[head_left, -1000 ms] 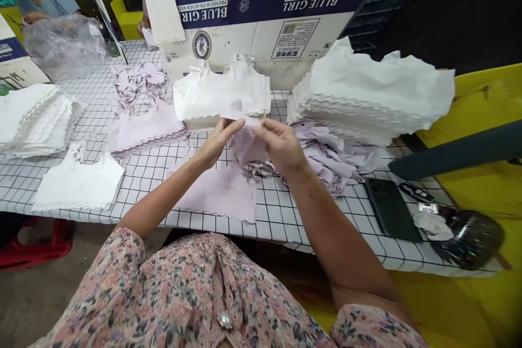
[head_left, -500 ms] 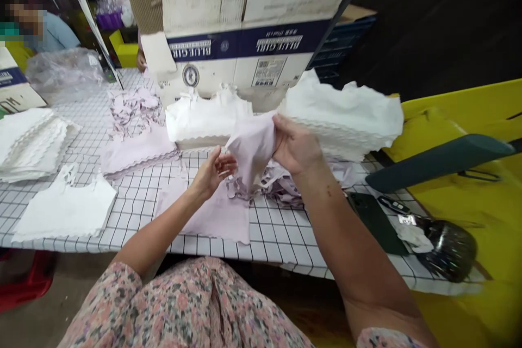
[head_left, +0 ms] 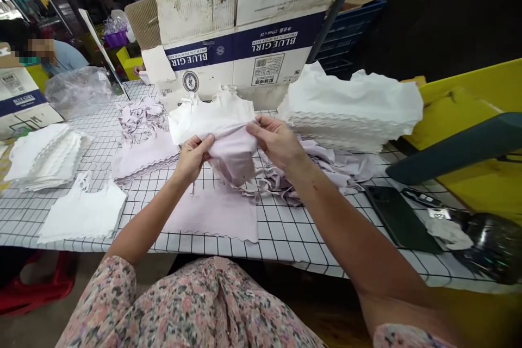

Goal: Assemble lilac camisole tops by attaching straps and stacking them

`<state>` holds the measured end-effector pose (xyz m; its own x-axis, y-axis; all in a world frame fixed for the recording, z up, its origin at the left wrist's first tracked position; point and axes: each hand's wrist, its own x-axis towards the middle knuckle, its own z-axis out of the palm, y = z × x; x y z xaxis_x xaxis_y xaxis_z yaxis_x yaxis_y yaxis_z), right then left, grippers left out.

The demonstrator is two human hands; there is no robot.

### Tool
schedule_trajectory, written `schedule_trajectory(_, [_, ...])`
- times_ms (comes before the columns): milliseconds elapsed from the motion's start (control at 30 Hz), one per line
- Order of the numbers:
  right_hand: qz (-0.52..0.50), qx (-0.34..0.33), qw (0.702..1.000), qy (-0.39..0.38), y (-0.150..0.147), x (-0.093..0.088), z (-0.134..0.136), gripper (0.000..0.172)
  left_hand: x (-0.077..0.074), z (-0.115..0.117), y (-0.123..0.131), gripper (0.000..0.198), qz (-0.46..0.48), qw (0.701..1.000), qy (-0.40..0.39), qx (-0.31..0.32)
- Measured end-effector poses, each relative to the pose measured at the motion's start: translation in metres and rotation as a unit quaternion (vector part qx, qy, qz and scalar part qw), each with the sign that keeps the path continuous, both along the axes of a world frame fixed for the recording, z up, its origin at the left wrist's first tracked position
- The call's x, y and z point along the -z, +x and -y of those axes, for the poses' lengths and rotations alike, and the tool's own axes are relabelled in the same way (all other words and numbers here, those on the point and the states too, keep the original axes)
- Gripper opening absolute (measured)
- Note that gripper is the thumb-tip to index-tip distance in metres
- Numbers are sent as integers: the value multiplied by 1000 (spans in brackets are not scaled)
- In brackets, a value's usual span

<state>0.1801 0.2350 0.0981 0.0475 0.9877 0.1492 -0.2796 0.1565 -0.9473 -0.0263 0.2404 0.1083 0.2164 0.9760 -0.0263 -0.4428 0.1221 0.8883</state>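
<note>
A pale lilac camisole top (head_left: 234, 155) hangs between my hands above the table, its upper edge stretched sideways. My left hand (head_left: 193, 156) pinches one end of that edge, and my right hand (head_left: 279, 140) pinches the other. Below it another lilac top (head_left: 214, 217) lies flat near the table's front edge. Just behind my hands sits a stack of white tops (head_left: 210, 116). Under and beside my right wrist is a loose heap of lilac tops with straps (head_left: 326, 168). A neat lilac stack (head_left: 144, 155) lies to the left of my left hand.
A cut beer carton (head_left: 240, 49) stands at the back. White piles lie at the right (head_left: 354, 103) and far left (head_left: 44, 157); a single white top (head_left: 84, 209) is front left. A dark green phone (head_left: 397, 217) and a green bar (head_left: 457, 147) are at the right. A person sits far left.
My left hand, open and apart before, now grips the lilac top. The top has been drawn out between both hands. The view has shifted slightly.
</note>
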Motion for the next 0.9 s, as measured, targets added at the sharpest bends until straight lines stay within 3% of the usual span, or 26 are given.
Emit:
schedule_trajectory(100, [100,-12,994,42,-3,-16,-5,47,-1,-7,-13,28,-138,990,13,2])
schedule_trajectory(200, [244,-57,960,128,-10,-46,-9,39,-22,-22,-6,15,-129,982,135,12])
schedule_trajectory(300, [295,-9,935,199,-10,-81,-12,34,-57,-38,12,26,-91,972,156,150])
schedule_trajectory(367, [303,18,937,171,3,-100,-12,33,-80,-45,18,21,-117,965,114,203])
schedule_trajectory(433, [319,-10,943,97,25,-111,-11,41,-96,-48,14,13,-145,964,88,203])
schedule_trajectory(567, [366,-90,926,1,81,-103,-9,53,-106,-51,-11,12,-117,977,85,158])
schedule_trajectory(700, [397,-116,910,-28,117,-90,-10,43,-100,-65,-34,11,-83,991,49,91])
schedule_trajectory(833, [400,-45,912,-78,130,-97,-12,34,-96,-81,-50,9,-106,991,71,42])
schedule_trajectory(900, [371,8,928,-30,133,-102,-14,32,-99,-85,-55,11,-128,988,81,40])
